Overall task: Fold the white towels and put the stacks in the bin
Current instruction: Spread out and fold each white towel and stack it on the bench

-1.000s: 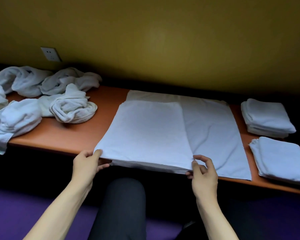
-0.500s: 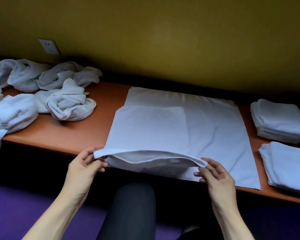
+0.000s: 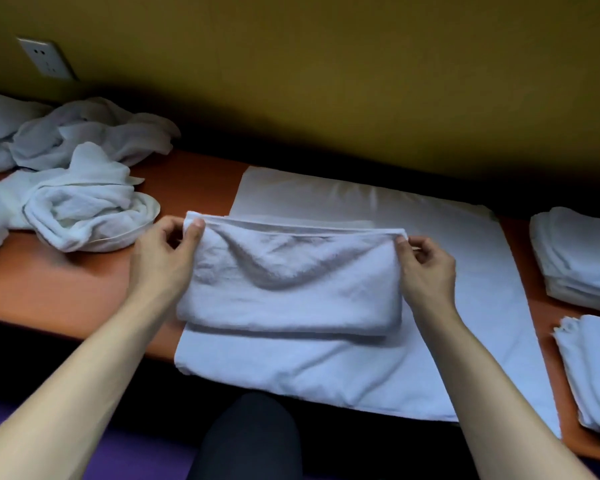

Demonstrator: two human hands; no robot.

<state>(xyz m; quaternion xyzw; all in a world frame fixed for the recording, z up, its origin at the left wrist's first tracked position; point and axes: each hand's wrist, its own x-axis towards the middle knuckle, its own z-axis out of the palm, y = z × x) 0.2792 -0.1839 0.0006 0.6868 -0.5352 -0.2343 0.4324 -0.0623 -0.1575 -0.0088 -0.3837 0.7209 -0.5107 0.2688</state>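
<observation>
Two folded stacks (image 3: 579,258) sit done at the far right of the orange table (image 3: 66,292), one behind the other, the nearer stack (image 3: 593,372) close to the front edge; can't count layers w/ certainty. One towel (image 3: 291,282) is mid-fold at the table's centre: left hand (image 3: 163,258) pinches its upper-left corner btwn thumb and fingers, right hand (image 3: 426,268) pinches the upper-right corner the same way, both clamped on the cloth, the doubled part held over its own lower layer, which hangs slightly past the table's front edge. It lies on, or is part of, a wider white sheet (image 3: 447,237) spread flat toward the wall — can't tell which. Judged from this: current fold approx halfway, prob. needs laying flat, smoothing, then one more fold to match the stacks' size. Left to do: a heap of crumpled towels (image 3: 87,202) at the table's left end, several pcs, more bunched behind it toward the wall under the socket (image 3: 45,58); exact no. unclear since they tangle. Bin not in view anywhere, so nothing is binned as far as shown. Overall est.: folding maybe a third to half done, transfer step not started.
</observation>
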